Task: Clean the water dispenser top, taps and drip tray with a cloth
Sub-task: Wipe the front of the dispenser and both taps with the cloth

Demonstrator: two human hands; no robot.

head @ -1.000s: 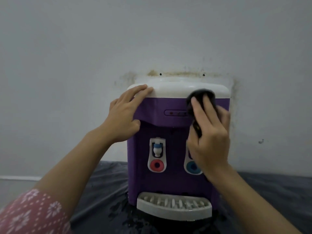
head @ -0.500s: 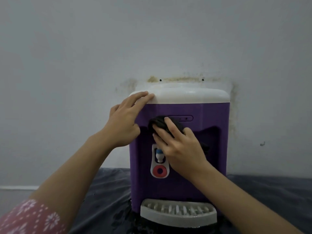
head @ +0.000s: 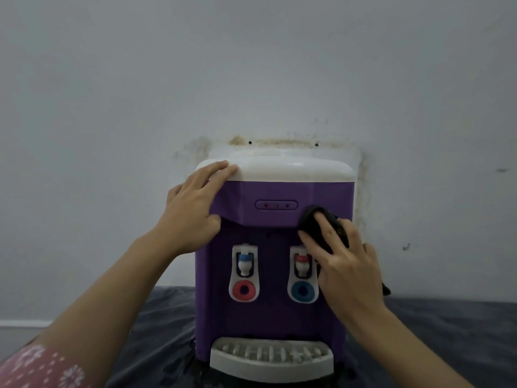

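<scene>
Fingers (head: 324, 233) pressing dark bunched cloth (head: 313, 219), purple dispenser (head: 268, 317)

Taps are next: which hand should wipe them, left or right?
Right. The right hand already presses the dark cloth on the purple front, just above the right tap. The left hand has no cloth; it rests on the dispenser's white top, apparently steadying it.

left hand (head: 193, 211) flat, right hand (head: 345, 264) pressing
</scene>
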